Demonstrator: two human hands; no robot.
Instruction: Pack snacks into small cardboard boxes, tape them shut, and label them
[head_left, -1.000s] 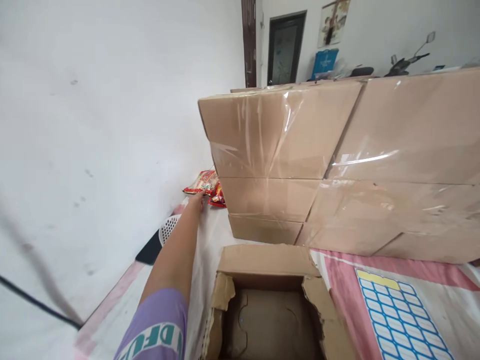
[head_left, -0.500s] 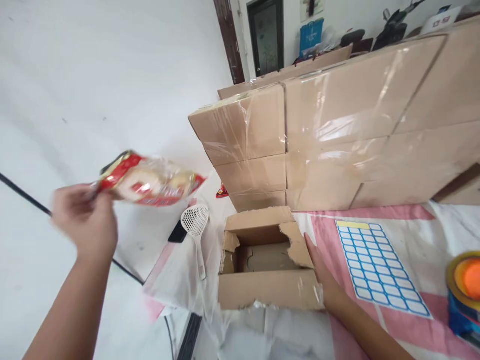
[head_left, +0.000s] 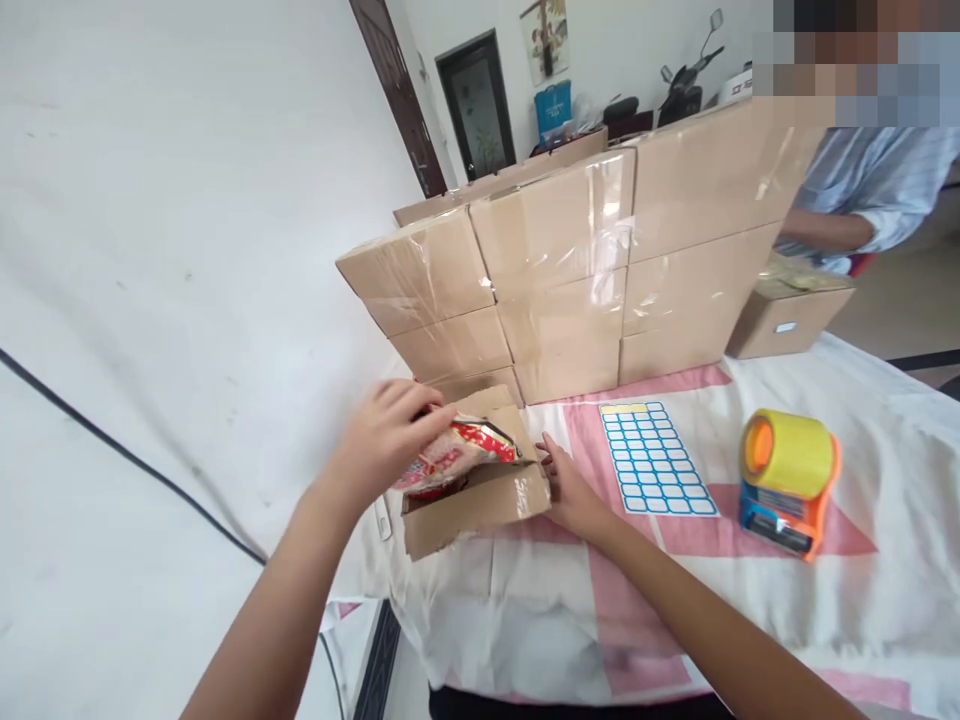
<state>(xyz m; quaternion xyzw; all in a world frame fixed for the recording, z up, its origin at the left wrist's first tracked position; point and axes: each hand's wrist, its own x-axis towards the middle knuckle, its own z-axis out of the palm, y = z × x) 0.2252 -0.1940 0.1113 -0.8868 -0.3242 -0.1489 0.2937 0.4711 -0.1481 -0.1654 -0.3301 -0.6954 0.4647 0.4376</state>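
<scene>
My left hand (head_left: 386, 437) grips a red and clear snack packet (head_left: 457, 456) and holds it down in the mouth of a small open cardboard box (head_left: 480, 500). The packet lies partly inside the box. My right hand (head_left: 568, 487) rests flat against the box's right side, fingers spread, holding nothing. The box stands on a white and pink cloth (head_left: 675, 600) covering the table.
A wall of taped cardboard boxes (head_left: 570, 260) is stacked just behind the open box. A blue sticker sheet (head_left: 654, 460) and an orange tape dispenser with yellow tape (head_left: 787, 478) lie to the right. Another person in a light shirt (head_left: 870, 200) works at a box (head_left: 787, 318) far right.
My left hand picked up the snack packet from the far left of the stack, swung it back and brought it down into the open box. My right hand came to the box's side.
</scene>
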